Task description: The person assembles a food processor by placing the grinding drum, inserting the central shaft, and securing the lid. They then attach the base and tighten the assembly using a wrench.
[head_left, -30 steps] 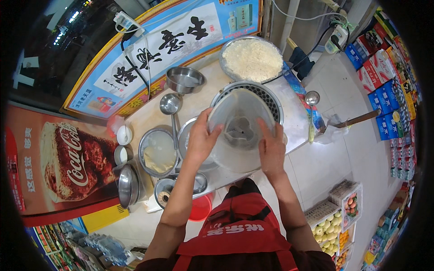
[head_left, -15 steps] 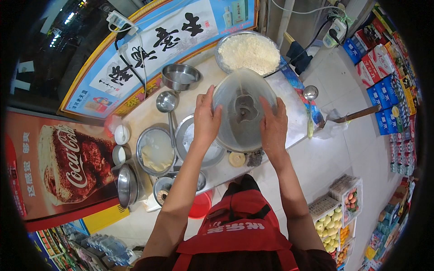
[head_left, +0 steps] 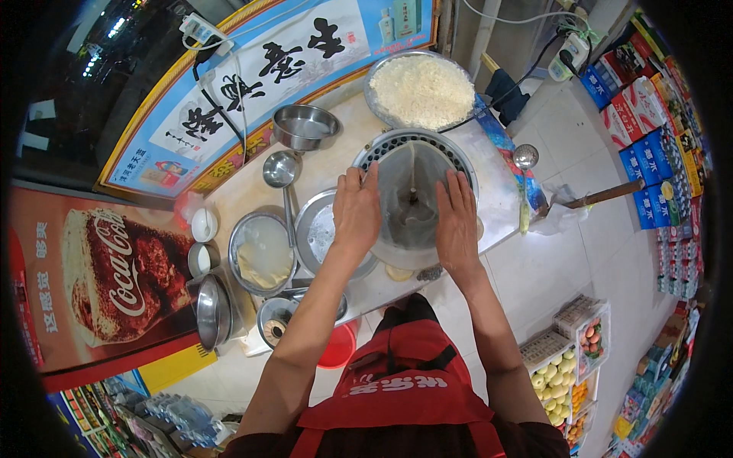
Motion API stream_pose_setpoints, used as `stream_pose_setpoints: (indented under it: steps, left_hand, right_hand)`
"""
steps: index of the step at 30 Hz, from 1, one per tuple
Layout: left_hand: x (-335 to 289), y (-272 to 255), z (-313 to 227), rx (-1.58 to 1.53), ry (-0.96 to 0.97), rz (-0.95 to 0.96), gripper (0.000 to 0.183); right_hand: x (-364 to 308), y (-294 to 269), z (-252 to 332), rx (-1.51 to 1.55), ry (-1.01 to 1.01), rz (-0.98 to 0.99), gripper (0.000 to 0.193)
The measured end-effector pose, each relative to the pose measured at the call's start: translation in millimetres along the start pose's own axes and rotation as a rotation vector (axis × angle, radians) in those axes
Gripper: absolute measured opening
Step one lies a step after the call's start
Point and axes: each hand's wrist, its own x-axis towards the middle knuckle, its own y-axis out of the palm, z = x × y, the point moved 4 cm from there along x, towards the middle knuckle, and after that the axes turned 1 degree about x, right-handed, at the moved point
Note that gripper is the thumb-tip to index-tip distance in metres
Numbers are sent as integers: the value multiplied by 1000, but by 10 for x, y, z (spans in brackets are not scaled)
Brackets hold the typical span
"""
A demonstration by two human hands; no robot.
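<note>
Between both hands is a grey, translucent, funnel-shaped piece (head_left: 405, 238) with a crease and a dark spot at its centre. My left hand (head_left: 357, 208) grips its left side, fingers pointing away from me. On the opposite side, my right hand (head_left: 458, 223) presses with long, straight fingers held together. The piece overlaps a round metal vessel (head_left: 366, 157) with a ring of dark holes round its rim. Whether the piece rests inside that rim or just above it, I cannot tell.
Beyond the vessel stands a wide basin of whitish crumbly food (head_left: 421, 88). To the left are a steel bowl (head_left: 305, 130), a ladle (head_left: 282, 169), a basin of cloudy liquid (head_left: 263, 252) and another steel basin (head_left: 311, 259). A slotted spoon (head_left: 525, 157) lies at the right edge.
The translucent piece has moved down and slightly nearer me, with both hands still on it. The vessel's holed rim, hidden before, now shows around its far side.
</note>
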Motion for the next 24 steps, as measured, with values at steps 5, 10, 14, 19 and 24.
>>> stream_pose_setpoints:
  steps: [5,10,14,19,24]
  left_hand:
    - [53,17,6,-3,35,-22,49]
    - [87,47,29,-10,44,-38,50]
    - [114,77,53,-20,83,-65,51]
    - [163,128,85,-8,65,-17,56]
    - [169,146,70,13,9,-29,61]
  right_hand:
    - [76,66,-58,-11,11,27,47]
    - [122,101,-82,1,15,30,48]
    - [152,109,-93,-8,20,14,48]
    - [169,119,-105,32,5,4,48]
    - [217,130,-151,90,4,24,48]
